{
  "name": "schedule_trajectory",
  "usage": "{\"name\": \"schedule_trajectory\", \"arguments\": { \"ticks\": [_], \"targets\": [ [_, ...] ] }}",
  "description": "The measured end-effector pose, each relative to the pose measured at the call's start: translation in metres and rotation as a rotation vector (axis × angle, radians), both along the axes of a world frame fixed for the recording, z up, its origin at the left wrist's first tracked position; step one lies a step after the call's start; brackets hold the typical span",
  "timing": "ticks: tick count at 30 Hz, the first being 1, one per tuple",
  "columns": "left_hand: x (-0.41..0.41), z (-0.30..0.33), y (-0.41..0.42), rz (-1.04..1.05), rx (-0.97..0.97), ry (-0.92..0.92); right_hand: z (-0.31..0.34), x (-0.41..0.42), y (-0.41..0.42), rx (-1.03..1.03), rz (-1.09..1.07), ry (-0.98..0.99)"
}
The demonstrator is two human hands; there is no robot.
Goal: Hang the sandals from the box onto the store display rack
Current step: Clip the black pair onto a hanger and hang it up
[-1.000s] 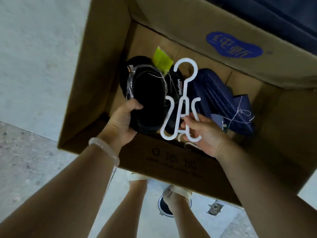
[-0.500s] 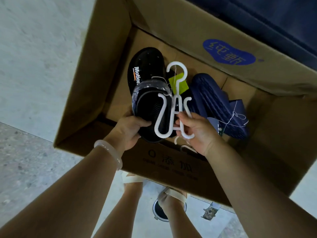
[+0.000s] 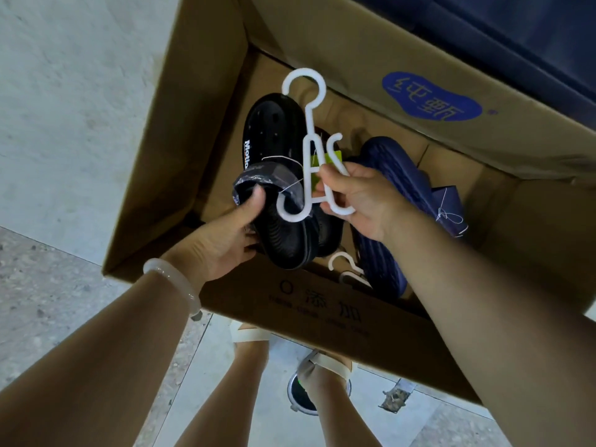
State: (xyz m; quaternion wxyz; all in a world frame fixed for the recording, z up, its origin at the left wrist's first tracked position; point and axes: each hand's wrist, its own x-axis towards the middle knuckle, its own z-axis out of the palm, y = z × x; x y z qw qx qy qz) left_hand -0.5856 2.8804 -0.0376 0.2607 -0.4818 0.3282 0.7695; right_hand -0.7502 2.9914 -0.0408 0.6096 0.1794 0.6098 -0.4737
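Observation:
An open cardboard box (image 3: 180, 124) stands on the floor below me. My left hand (image 3: 225, 240) grips a pair of black sandals (image 3: 277, 143) inside it, thumb pressed on the plastic-wrapped strap. My right hand (image 3: 358, 198) pinches a white plastic shoe hanger (image 3: 311, 137) against the black pair; its left lower hook lies over the strap. A green tag shows behind the hanger. A navy blue pair of sandals (image 3: 396, 188) with a string tie lies on the box bottom to the right. A second white hanger (image 3: 346, 269) lies near the box's front wall.
The box's far flap bears a blue label (image 3: 432, 100) and leans against something dark blue (image 3: 516, 37). My feet in pale sandals (image 3: 325, 366) stand on the grey concrete floor (image 3: 48, 301) just under the box's near wall, beside a round floor drain (image 3: 300, 398).
The black pair has turned and risen in my left hand, toes now pointing away. The hanger has shifted up and right, and its left hook now sits over the strap.

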Motion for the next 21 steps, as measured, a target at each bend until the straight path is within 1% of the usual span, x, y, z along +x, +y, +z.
{"name": "schedule_trajectory", "arguments": {
  "ticks": [1,3,4,5,6,8,9,10,11,14,15,16,17,19,21],
  "targets": [
    [-0.004,0.001,-0.001,0.003,-0.041,-0.024,-0.001,0.005,-0.001,-0.009,0.014,0.007],
    [-0.013,-0.002,0.0,0.083,-0.183,-0.084,-0.007,0.016,0.0,-0.017,0.039,0.038],
    [-0.016,-0.003,0.001,0.125,-0.285,-0.105,-0.009,0.022,0.0,-0.019,0.052,0.055],
    [-0.02,-0.003,0.003,0.118,-0.411,-0.119,-0.012,0.027,0.0,-0.022,0.062,0.073],
    [-0.022,-0.005,0.003,0.024,-0.562,-0.11,-0.015,0.032,0.0,-0.025,0.066,0.092],
    [-0.025,-0.011,0.007,-0.361,-0.861,-0.017,-0.021,0.038,-0.001,-0.016,0.043,0.124],
    [-0.028,-0.012,0.008,-0.508,-0.967,0.038,-0.024,0.039,-0.001,-0.01,0.035,0.131],
    [-0.033,-0.017,0.007,-0.532,-1.019,0.064,-0.026,0.039,-0.001,-0.014,0.043,0.133],
    [-0.039,-0.019,0.005,-0.456,-1.018,0.072,-0.027,0.037,0.0,-0.034,0.065,0.129],
    [-0.063,-0.023,-0.012,-0.054,-0.903,0.121,-0.028,0.034,0.008,-0.106,0.157,0.066],
    [-0.069,-0.024,-0.02,0.015,-0.872,0.125,-0.026,0.034,0.012,-0.113,0.2,0.033],
    [-0.074,-0.024,-0.028,0.03,-0.855,0.107,-0.025,0.033,0.017,-0.114,0.236,-0.001],
    [-0.078,-0.023,-0.036,-0.018,-0.856,0.079,-0.024,0.033,0.021,-0.113,0.248,-0.037],
    [-0.081,-0.022,-0.046,-0.173,-0.869,0.06,-0.023,0.033,0.03,-0.095,0.197,-0.111],
    [-0.076,-0.021,-0.049,-0.304,-0.882,0.088,-0.024,0.034,0.035,-0.074,0.157,-0.164]
  ]
}}
